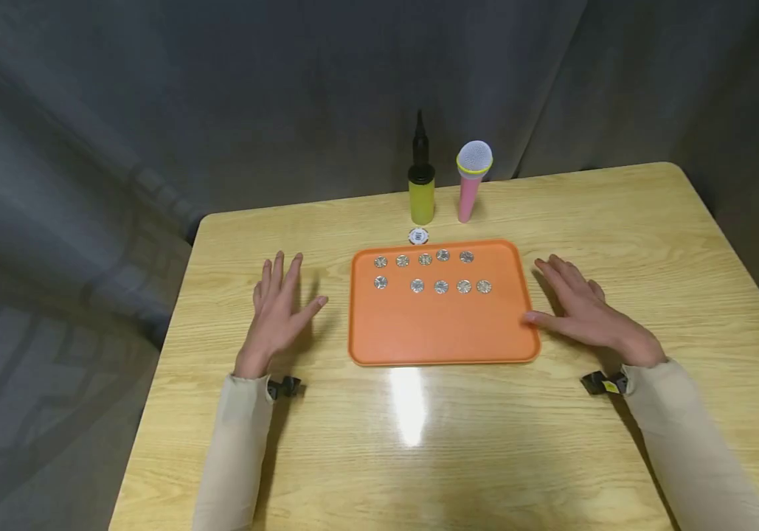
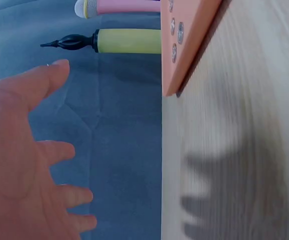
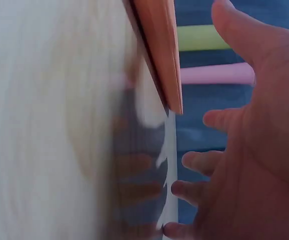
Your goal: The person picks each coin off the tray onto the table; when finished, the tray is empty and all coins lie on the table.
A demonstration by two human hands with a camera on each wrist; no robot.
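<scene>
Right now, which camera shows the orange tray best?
The head view, since all four corners of the orange tray show. The left wrist view catches one corner with some silver discs; the right wrist view, only its outside.

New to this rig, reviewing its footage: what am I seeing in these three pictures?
No machine here: just a person's bare left hand and right hand. The wide picture comes from a head-worn camera looking forward and down; the other two come from a camera on each wrist, so the table looks turned on its side. On it lies an orange tray bearing ten silvery discs in two rows. Beyond the tray are a white chip, plus a yellow-green pump and a pink microphone, both upright. Neither hand holds anything.
</scene>
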